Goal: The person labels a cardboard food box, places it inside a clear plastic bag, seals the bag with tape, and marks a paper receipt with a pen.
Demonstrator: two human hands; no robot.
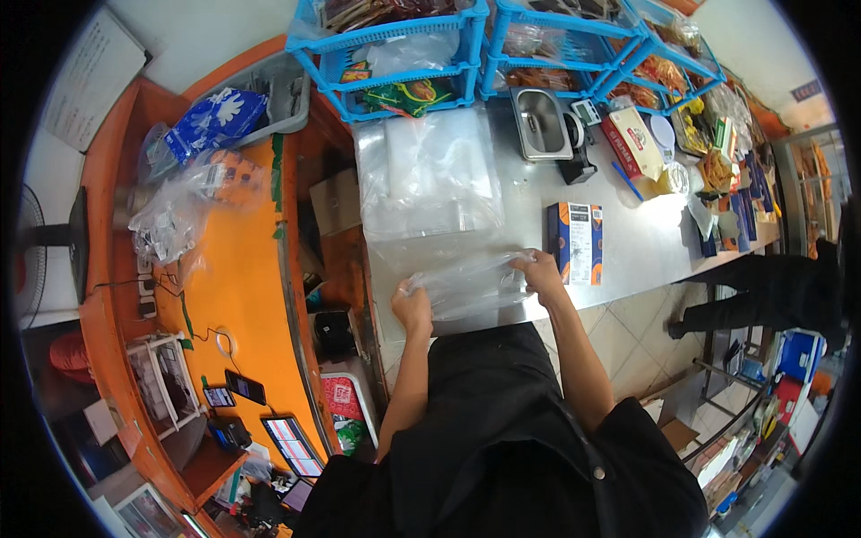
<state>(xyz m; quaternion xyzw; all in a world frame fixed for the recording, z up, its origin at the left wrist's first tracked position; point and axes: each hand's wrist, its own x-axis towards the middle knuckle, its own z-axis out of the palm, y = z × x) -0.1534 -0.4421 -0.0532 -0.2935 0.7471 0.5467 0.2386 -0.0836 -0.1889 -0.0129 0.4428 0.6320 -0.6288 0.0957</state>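
Note:
A clear plastic bag (471,286) is stretched between my two hands, above the front edge of a steel table (525,191). My left hand (412,309) grips its left end and my right hand (538,272) grips its upper right corner. Just beyond lies a stack of clear plastic bags (440,168), flat on the table. To the right of my right hand, a blue and orange box (558,235) with a printed label rests on the steel.
Blue plastic racks (397,70) with packets stand at the back. A steel container (541,128), a tape dispenser (577,165), a carton (632,142) and a blue pen (627,181) lie back right. An orange counter (235,269) runs along the left. A person (760,289) in dark clothing stands at right.

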